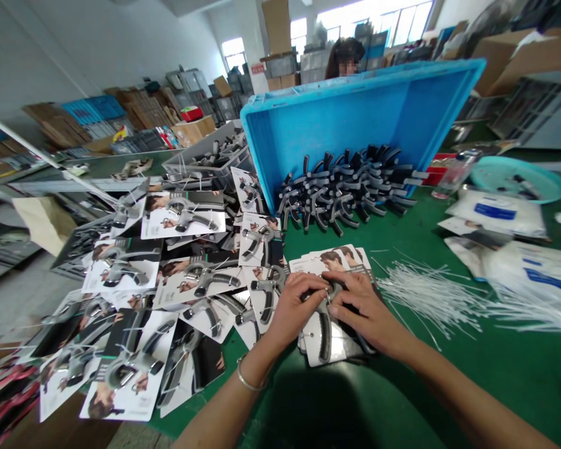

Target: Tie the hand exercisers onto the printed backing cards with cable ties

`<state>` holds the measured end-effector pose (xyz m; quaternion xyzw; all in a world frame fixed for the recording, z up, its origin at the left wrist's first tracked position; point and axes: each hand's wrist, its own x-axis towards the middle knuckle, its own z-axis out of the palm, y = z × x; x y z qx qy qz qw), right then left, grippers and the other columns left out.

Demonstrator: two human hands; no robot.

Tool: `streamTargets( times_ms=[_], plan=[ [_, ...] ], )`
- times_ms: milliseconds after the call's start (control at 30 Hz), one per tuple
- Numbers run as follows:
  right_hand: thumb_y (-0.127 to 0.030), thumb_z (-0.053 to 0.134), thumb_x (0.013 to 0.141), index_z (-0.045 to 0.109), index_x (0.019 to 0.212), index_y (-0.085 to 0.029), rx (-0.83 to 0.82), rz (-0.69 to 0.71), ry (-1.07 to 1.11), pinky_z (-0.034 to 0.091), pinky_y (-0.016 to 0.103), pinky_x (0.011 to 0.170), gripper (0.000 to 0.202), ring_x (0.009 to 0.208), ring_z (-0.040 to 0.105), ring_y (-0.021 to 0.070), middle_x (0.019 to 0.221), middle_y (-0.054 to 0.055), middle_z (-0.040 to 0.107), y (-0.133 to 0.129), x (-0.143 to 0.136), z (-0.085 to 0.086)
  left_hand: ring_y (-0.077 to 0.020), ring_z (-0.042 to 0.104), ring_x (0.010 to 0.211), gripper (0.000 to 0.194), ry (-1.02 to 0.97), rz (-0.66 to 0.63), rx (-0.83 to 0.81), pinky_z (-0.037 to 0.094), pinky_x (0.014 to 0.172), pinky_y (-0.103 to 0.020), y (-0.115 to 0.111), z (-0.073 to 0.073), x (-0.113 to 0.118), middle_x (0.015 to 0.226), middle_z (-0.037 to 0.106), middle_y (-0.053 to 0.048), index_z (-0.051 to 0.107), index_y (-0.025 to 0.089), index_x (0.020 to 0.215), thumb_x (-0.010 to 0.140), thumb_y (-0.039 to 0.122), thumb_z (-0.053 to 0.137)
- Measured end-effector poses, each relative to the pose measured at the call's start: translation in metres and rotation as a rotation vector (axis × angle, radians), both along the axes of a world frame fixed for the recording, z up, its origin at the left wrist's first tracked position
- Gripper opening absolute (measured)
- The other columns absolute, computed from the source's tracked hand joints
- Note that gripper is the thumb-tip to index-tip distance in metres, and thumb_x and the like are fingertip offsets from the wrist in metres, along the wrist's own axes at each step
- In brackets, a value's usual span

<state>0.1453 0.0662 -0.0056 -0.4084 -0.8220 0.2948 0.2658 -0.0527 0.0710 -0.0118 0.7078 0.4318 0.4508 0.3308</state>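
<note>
A grey and black hand grip strengthener [325, 335] lies on the top card of a small stack of printed cards [314, 265] in front of me. My left hand [299, 304] pinches its upper end from the left, thumb and fingers together. From the right, my right hand [359, 305] closes on the same upper end, its fingertips close to those of the left. What is between the fingertips is too small to make out. To the right of the stack lies a loose bunch of white zip ties [430, 293].
Carded hand grip strengtheners [131, 368] pile up at the left. A blue crate [331, 118] tipped on its side spills loose ones onto the green table [383, 386]. Plastic bags [500, 212] and a turquoise tray [537, 171] lie at right. A person [343, 57] is behind the crate.
</note>
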Motion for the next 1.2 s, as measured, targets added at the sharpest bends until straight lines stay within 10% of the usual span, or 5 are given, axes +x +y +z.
streamTargets(
  times_ms=[1200],
  plan=[
    [-0.035, 0.054, 0.096, 0.064, 0.082, -0.023, 0.027, 0.01, 0.016, 0.032, 0.053, 0.11, 0.022, 0.131, 0.039, 0.0291, 0.141, 0.003, 0.049, -0.0004, -0.0024, 0.0011, -0.0213, 0.062, 0.103, 0.014, -0.011, 0.013, -0.043, 0.045, 0.098, -0.04, -0.001, 0.0041, -0.0032, 0.1, 0.073, -0.005, 0.074, 0.024, 0.098, 0.091, 0.021, 0.061]
  ],
)
